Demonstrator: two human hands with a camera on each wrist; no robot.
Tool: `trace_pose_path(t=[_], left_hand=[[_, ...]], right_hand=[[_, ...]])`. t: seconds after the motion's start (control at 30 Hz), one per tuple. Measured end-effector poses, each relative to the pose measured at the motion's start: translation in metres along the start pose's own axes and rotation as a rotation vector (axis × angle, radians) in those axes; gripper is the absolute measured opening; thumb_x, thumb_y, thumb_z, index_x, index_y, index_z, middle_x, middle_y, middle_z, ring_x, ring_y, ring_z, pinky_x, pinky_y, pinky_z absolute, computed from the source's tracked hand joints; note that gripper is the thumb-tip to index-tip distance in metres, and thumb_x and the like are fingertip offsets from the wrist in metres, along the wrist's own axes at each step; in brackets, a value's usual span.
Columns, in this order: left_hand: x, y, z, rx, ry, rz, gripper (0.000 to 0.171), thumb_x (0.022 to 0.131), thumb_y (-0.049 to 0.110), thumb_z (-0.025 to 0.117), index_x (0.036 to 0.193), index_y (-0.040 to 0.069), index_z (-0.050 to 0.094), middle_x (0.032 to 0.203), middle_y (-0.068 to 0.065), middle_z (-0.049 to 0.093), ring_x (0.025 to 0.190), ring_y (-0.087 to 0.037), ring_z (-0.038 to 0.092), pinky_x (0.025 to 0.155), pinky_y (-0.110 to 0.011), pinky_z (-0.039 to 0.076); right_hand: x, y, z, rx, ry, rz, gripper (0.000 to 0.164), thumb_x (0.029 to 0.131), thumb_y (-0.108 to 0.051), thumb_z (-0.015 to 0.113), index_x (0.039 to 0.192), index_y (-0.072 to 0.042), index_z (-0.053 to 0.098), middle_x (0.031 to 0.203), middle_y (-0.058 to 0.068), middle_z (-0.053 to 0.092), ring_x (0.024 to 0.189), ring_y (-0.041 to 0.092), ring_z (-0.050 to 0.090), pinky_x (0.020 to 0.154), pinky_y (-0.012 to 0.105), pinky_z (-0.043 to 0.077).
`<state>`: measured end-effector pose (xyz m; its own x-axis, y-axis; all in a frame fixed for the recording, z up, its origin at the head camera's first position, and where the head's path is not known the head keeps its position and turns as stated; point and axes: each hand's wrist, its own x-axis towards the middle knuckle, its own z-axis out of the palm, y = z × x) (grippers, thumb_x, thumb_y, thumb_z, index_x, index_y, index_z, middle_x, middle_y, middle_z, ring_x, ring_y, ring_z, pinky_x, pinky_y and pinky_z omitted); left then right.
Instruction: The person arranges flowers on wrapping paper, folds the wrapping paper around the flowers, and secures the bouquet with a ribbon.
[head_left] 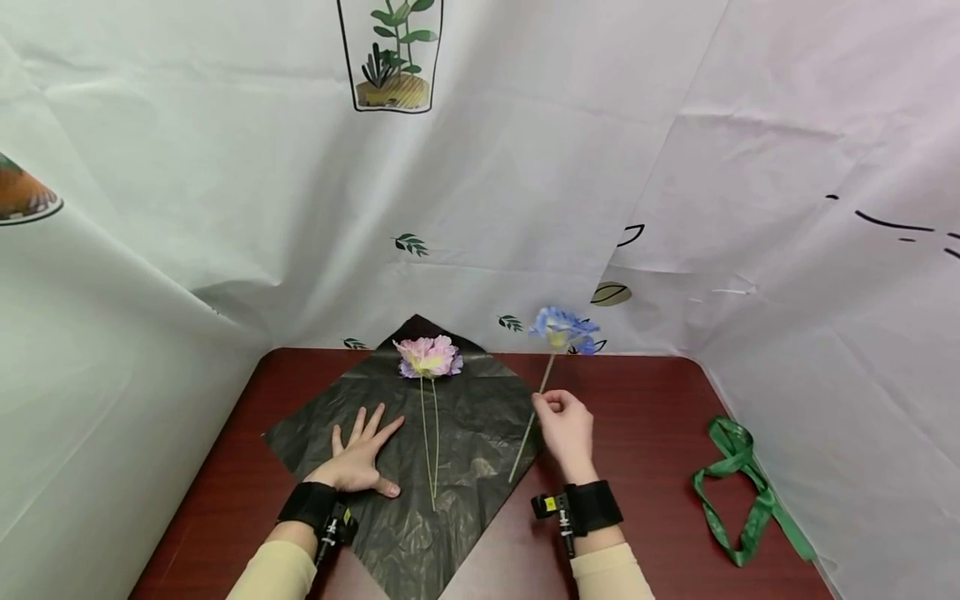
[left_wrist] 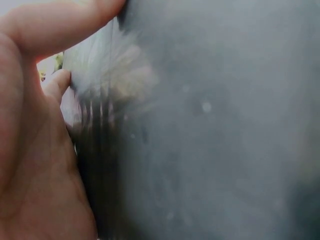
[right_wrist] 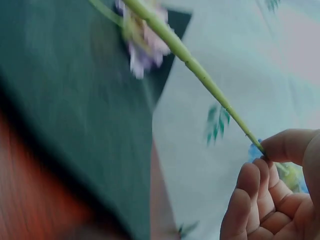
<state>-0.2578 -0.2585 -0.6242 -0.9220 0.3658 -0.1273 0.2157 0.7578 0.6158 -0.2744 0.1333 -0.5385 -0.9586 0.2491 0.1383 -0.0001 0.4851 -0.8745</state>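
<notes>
My left hand (head_left: pixel 362 457) lies with spread fingers on a sheet of black wrapping paper (head_left: pixel 480 450), left of the flower stems. Pink and purple artificial flowers (head_left: pixel 429 357) rest on the paper, their two thin stems running toward me. Over the paper's right edge, my right hand (head_left: pixel 566 425) pinches the stem of a blue artificial flower (head_left: pixel 564 328) between thumb and fingertips. That flower's head points up and away, its stem slanting down to the left. In the right wrist view the green stem (right_wrist: pixel 200 75) runs out from the pinching fingertips.
A green ribbon (head_left: pixel 738 483) lies in loose loops on the right side of the dark red table (head_left: pixel 645 500). White printed cloth (head_left: pixel 480 167) hangs behind the table and along both sides.
</notes>
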Motion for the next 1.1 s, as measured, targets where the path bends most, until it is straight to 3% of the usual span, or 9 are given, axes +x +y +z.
trace_pose_path(t=[0.27, 0.57, 0.9, 1.1], left_hand=[[0.0, 0.001, 0.0, -0.012, 0.006, -0.002, 0.132, 0.063, 0.054, 0.099, 0.171, 0.021, 0.03, 0.179, -0.017, -0.004, 0.16, -0.048, -0.018, 0.11, -0.078, -0.024], [-0.002, 0.002, 0.0, -0.016, 0.004, -0.009, 0.133, 0.062, 0.056, 0.099, 0.171, 0.021, 0.031, 0.179, -0.017, -0.004, 0.16, -0.048, -0.018, 0.11, -0.079, -0.024], [0.001, 0.001, 0.002, -0.01, -0.012, -0.026, 0.137, 0.06, 0.063, 0.097, 0.172, 0.022, 0.029, 0.179, -0.016, -0.005, 0.16, -0.047, -0.019, 0.11, -0.079, -0.022], [0.002, 0.001, 0.001, -0.006, 0.013, -0.015, 0.136, 0.059, 0.061, 0.098, 0.171, 0.021, 0.032, 0.179, -0.017, -0.003, 0.16, -0.049, -0.017, 0.109, -0.081, -0.022]], right_hand=[[-0.019, -0.036, 0.044, 0.001, -0.118, -0.113, 0.019, 0.101, -0.033, 0.075, 0.094, -0.015, 0.075, 0.08, -0.003, 0.066, 0.066, 0.014, 0.059, 0.064, 0.031, 0.046], [-0.027, -0.054, 0.084, -0.038, -0.244, -0.138, 0.017, 0.103, -0.034, 0.073, 0.094, -0.02, 0.074, 0.078, -0.007, 0.065, 0.063, 0.012, 0.058, 0.063, 0.032, 0.047], [-0.039, -0.078, 0.117, -0.09, -0.306, -0.187, 0.018, 0.103, -0.036, 0.073, 0.091, -0.022, 0.074, 0.073, -0.012, 0.064, 0.057, 0.006, 0.056, 0.054, 0.028, 0.046], [-0.044, -0.086, 0.137, -0.143, -0.331, -0.201, 0.019, 0.102, -0.036, 0.073, 0.09, -0.022, 0.074, 0.07, -0.014, 0.063, 0.054, 0.004, 0.055, 0.051, 0.027, 0.046]])
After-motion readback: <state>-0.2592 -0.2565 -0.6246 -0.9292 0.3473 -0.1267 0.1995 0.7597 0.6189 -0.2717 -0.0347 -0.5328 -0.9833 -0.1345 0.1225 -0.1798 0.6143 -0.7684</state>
